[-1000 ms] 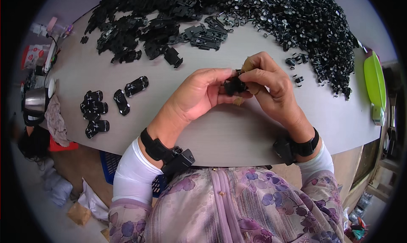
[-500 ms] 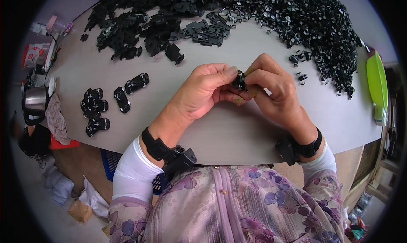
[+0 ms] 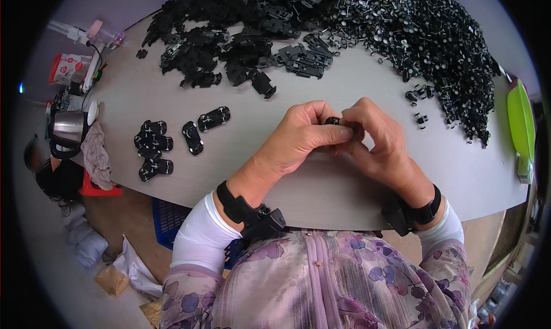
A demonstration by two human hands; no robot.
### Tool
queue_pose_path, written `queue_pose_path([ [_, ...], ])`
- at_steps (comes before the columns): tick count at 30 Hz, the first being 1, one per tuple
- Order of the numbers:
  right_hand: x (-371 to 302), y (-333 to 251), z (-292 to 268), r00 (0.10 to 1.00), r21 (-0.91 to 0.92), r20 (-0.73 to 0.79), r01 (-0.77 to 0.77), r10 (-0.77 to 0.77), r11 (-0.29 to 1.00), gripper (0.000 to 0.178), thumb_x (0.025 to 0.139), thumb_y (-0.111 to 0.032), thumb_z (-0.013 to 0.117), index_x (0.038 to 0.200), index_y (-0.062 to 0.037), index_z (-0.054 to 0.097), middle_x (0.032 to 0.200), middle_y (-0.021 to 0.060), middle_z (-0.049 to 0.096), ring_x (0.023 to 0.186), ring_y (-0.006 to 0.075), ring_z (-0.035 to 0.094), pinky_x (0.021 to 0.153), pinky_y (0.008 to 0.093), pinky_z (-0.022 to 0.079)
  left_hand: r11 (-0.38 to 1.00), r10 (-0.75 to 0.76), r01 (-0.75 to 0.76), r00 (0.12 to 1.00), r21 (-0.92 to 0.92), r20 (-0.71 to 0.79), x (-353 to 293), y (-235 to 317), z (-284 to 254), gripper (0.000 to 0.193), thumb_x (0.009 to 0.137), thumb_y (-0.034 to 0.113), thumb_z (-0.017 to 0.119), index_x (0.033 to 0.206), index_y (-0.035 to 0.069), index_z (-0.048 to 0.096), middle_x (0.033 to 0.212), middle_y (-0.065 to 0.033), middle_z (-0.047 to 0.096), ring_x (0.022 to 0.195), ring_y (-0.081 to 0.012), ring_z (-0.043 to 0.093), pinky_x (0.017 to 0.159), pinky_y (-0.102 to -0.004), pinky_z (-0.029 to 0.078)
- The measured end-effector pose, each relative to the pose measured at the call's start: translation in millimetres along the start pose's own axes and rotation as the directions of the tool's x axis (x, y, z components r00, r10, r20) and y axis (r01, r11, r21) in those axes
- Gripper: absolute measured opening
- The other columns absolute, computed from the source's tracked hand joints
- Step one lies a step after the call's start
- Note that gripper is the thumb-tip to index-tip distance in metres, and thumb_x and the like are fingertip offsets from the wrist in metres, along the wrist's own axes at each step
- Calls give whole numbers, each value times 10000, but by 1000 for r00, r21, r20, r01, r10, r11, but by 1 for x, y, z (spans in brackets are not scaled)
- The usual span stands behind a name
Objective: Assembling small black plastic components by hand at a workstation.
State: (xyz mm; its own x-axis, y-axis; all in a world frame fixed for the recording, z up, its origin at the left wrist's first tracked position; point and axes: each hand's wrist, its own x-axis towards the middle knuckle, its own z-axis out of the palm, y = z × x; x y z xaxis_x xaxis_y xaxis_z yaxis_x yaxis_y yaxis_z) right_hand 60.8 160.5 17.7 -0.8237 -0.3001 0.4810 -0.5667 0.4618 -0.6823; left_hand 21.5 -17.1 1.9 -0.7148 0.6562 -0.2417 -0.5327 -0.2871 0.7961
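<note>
My left hand (image 3: 301, 135) and my right hand (image 3: 379, 135) meet above the near middle of the table, both closed around a small black toy car part (image 3: 332, 121). Fingers cover most of it, so its full shape is hidden. To the left of my hands lie black toy cars: one (image 3: 214, 118) and another (image 3: 192, 138) apart, with several more in a cluster (image 3: 154, 142). Beyond them spreads a heap of flat black car bases (image 3: 201, 50). A big pile of small wheels on axles (image 3: 453, 65) covers the far right, and a loose wheel pair (image 3: 422, 120) sits nearer my right hand.
A bright green plastic tray (image 3: 519, 122) stands at the right table edge. On the left are a steel kettle (image 3: 70, 126) and a crumpled cloth (image 3: 96, 154). Below the table edge show a blue basket (image 3: 167, 221) and, farther left, a person (image 3: 54, 171).
My fingers have closed further over the black part, which shows less now. My right hand's fingertips are drawn in against the left thumb. The whole view has shifted slightly.
</note>
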Motion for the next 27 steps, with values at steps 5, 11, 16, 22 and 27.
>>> queue_pose_path([
  [5, -2, 6, 6, 999, 281, 48, -31, 18, 959, 477, 687, 135, 587, 1132, -33, 550, 968, 97, 566, 761, 192, 594, 627, 286, 480, 955, 142, -82, 971, 287, -193, -20, 7, -15, 140, 759, 14, 708, 761, 38, 569, 749, -38, 613, 605, -87, 557, 549, -218, 434],
  [11, 3, 56, -30, 971, -166, -162, -200, 173, 966, 188, 743, 73, 585, 919, 12, 604, 890, 100, 605, 634, 241, 597, 594, 291, 479, 727, 304, 74, 857, 682, -417, -77, 50, -76, 152, 721, 39, 718, 717, 46, 566, 660, 21, 564, 560, -35, 464, 502, -214, 353],
  [16, 15, 96, -51, 984, -552, -178, -75, -30, 830, 308, 695, 62, 586, 990, -15, 630, 1095, 97, 630, 1000, 294, 569, 825, 389, 452, -84, 673, 337, 713, 938, -196, -86, 75, -71, 291, 723, 83, 753, 969, -8, 626, 865, -126, 643, 714, -254, 611, 641, -351, 473],
  [22, 14, 95, -44, 999, -575, -35, -11, -11, 818, 284, 712, 53, 591, 985, -19, 621, 1053, 97, 624, 976, 302, 559, 859, 381, 428, -191, 595, 31, 799, 981, 91, -21, 57, -43, 345, 738, 120, 748, 1050, 28, 635, 944, -158, 617, 868, -339, 602, 724, -416, 492],
  [27, 4, 70, -39, 999, -424, 34, 5, 10, 905, 196, 707, 55, 594, 891, -9, 613, 939, 82, 617, 886, 290, 552, 814, 370, 432, -270, 554, 162, 833, 949, 16, 4, 40, -39, 240, 725, 97, 752, 910, 16, 622, 799, -111, 574, 769, -326, 579, 656, -391, 464],
])
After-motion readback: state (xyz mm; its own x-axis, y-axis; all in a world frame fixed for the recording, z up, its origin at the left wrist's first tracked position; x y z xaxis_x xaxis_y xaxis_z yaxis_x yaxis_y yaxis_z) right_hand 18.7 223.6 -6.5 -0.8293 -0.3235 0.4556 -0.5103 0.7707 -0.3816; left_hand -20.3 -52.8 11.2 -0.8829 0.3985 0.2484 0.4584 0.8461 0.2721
